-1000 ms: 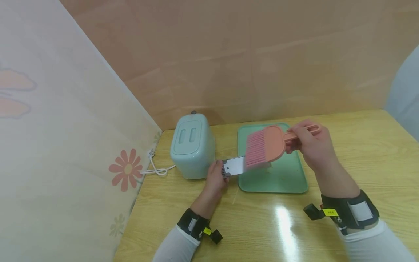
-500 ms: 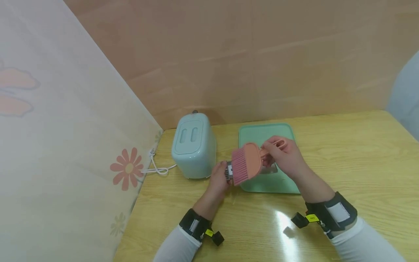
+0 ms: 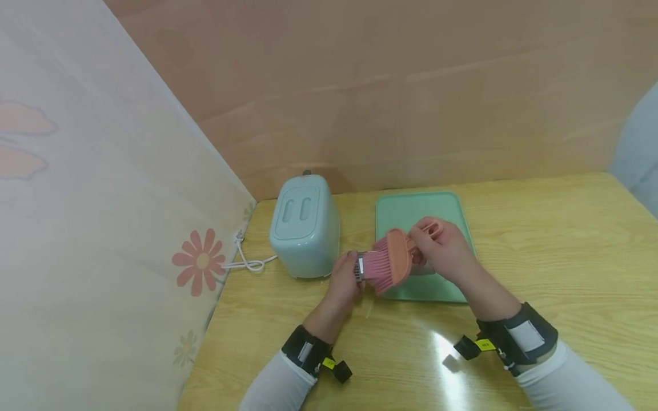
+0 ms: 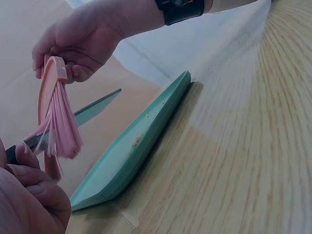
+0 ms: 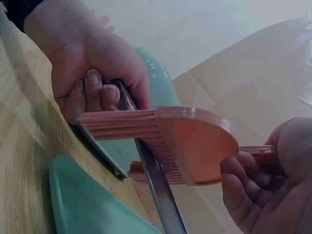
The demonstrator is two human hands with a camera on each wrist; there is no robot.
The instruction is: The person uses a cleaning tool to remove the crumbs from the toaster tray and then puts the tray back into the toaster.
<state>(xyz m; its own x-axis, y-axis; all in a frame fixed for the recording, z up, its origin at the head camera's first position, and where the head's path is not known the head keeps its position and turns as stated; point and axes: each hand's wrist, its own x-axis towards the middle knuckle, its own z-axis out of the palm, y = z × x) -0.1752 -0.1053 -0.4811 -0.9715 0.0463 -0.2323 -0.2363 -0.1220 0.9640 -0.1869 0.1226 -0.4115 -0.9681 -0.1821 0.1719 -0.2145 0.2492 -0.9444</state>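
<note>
In the head view my left hand point(image 3: 343, 281) grips the dark slotted end of a thin metal toaster crumb tray point(image 4: 100, 106), which stretches out to the right above a green serving tray point(image 3: 446, 290). My right hand point(image 3: 443, 250) pinches the handle of an orange brush point(image 3: 400, 257) with pink bristles. Those bristles press on the crumb tray close to my left fingers and splay over both its edges, as the right wrist view shows. Most of the crumb tray's upper face is hidden by the brush. Small crumbs point(image 4: 137, 141) lie on the green tray.
A pale blue toaster point(image 3: 303, 228) with a lid on top stands just left of the green tray. Its white cord point(image 3: 252, 265) runs to the wall point(image 3: 128, 228) on the left. Behind the wooden table point(image 3: 545, 240) rises a brown backdrop point(image 3: 385, 103).
My right hand has brought the brush left and down along the crumb tray toward my left hand. The bristles now spread against the metal. My left hand has barely moved.
</note>
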